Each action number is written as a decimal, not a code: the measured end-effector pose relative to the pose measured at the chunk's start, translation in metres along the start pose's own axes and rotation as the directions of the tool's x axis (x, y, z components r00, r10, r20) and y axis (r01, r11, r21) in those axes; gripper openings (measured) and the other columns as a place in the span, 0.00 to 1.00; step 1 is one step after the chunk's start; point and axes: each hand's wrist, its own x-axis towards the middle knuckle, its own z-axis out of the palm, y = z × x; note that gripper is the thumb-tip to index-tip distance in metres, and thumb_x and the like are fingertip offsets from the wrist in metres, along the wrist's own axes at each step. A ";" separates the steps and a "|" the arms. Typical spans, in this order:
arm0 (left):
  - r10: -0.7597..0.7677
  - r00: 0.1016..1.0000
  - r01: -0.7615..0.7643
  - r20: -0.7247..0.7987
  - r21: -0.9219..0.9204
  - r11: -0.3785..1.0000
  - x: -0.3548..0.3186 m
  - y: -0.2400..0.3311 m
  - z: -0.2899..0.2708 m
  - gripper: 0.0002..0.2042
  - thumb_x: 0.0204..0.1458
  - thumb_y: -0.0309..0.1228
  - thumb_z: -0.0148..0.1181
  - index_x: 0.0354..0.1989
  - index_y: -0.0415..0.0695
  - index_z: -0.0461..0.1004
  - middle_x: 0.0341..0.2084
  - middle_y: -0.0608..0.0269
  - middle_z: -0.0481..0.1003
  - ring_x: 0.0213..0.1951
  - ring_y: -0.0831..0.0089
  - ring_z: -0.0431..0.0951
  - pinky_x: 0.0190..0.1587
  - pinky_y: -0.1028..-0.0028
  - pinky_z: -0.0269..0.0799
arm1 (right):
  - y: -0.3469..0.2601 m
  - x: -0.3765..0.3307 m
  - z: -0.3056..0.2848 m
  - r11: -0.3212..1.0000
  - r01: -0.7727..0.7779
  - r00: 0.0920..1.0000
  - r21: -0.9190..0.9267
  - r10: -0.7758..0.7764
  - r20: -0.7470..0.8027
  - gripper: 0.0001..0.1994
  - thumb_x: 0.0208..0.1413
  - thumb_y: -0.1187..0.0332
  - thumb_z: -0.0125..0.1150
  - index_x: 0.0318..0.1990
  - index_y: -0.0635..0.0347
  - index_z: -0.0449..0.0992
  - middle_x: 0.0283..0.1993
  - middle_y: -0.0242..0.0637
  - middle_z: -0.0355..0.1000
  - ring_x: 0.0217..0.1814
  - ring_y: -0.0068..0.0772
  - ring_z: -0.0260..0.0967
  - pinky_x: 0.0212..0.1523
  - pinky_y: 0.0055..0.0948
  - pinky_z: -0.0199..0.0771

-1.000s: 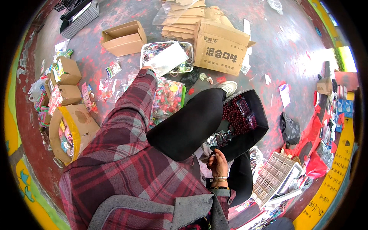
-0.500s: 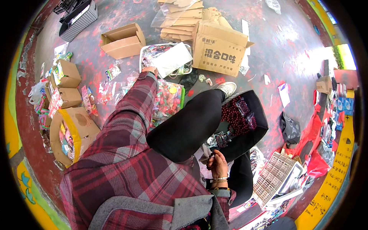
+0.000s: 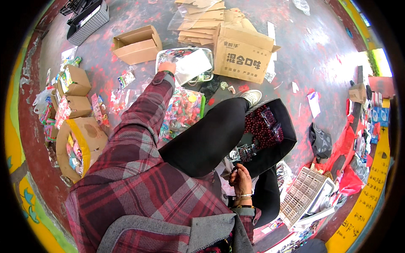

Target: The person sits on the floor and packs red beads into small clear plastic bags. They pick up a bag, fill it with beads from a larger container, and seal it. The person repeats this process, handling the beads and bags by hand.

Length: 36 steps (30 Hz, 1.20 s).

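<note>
My left arm stretches forward, and my left hand (image 3: pixel 167 67) is at the near left edge of a white basket (image 3: pixel 158 57). Its fingers dip in among the assorted small goods and are hidden. Beside it, a flat white sheet (image 3: pixel 194 66) lies over part of the basket. My right hand (image 3: pixel 241 180) is closed near my lap, pinching something small and dark that I cannot make out. Just beyond that hand stands a black bin (image 3: pixel 284 147) with dark red beads (image 3: pixel 259 126) and clear-wrapped packets (image 3: pixel 244 152) inside.
A green-edged tray (image 3: pixel 201 107) of colourful packets sits left of my knee. Cardboard boxes (image 3: pixel 137 44) and a large carton (image 3: pixel 242 55) stand ahead. More opened cartons (image 3: pixel 95 135) are at the left. A tilted beige plastic crate (image 3: pixel 304 196) is at the right.
My left hand has moved slightly forward and farther into the white basket. My right hand stays near my lap, still pinched.
</note>
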 end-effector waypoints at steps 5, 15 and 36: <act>0.366 0.912 -0.391 -0.187 -0.119 0.913 0.009 0.076 -0.060 0.13 0.40 0.39 0.58 0.28 0.43 0.76 0.27 0.51 0.74 0.33 0.57 0.75 0.36 0.59 0.70 | 0.002 -0.001 -0.001 1.000 0.010 1.000 0.009 -0.010 0.005 0.12 0.58 0.70 0.44 0.48 0.59 0.65 0.21 0.31 0.68 0.16 0.25 0.62 0.15 0.23 0.62; 0.283 0.906 -0.335 0.313 0.125 0.934 0.043 0.138 -0.098 0.14 0.48 0.36 0.47 0.33 0.43 0.77 0.36 0.48 0.75 0.37 0.54 0.76 0.39 0.60 0.71 | 0.001 -0.002 -0.005 1.000 0.014 1.000 0.023 -0.014 0.006 0.12 0.58 0.70 0.44 0.48 0.59 0.65 0.20 0.31 0.68 0.16 0.25 0.62 0.15 0.24 0.62; 0.102 0.870 -0.281 0.482 0.317 0.906 -0.012 0.011 -0.072 0.15 0.44 0.40 0.52 0.27 0.40 0.78 0.30 0.50 0.77 0.38 0.58 0.77 0.43 0.66 0.71 | -0.001 -0.003 0.000 0.998 0.054 0.998 0.009 -0.055 0.044 0.12 0.57 0.71 0.46 0.48 0.62 0.67 0.22 0.31 0.70 0.17 0.22 0.65 0.17 0.19 0.66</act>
